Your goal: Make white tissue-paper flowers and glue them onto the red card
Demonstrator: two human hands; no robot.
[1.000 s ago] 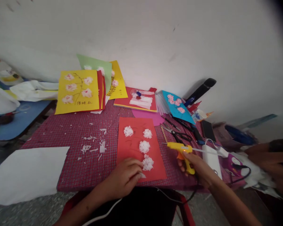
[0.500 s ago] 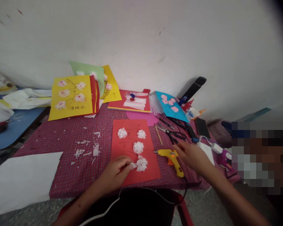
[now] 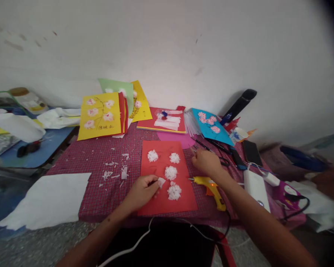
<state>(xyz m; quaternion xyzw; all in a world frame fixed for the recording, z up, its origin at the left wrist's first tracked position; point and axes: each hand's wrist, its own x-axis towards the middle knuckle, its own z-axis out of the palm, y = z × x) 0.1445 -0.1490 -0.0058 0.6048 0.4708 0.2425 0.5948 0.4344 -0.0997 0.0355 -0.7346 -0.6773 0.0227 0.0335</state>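
Note:
On the table lies a red sheet of paper (image 3: 149, 200) with several white ruffled tissue flowers (image 3: 171, 173) and faint drawn lines. My left hand (image 3: 141, 193) is over the sheet's left side, pinching a small piece of white tissue paper (image 3: 161, 182) beside the lowest flower. My right hand (image 3: 208, 162) is beyond the sheet's right edge, over the scissors (image 3: 225, 161), with its fingers bent and pressed together; what they grip is hidden. Below that wrist a yellow glue gun (image 3: 210, 184), its orange light lit, rests with its nozzle toward the red sheet.
Left are paper scraps (image 3: 124, 172) and a large white sheet (image 3: 52, 198). Finished flower cards (image 3: 100, 118) lean on the wall, with a blue card (image 3: 213, 126) to the right. A phone (image 3: 252, 152), a white power bank (image 3: 256, 189) and cords lie right. A person's arm shows far right.
My right hand has moved from beside the glue gun up to the scissors. My left hand has drawn the tissue piece slightly away from the lowest flower. The view has shifted left.

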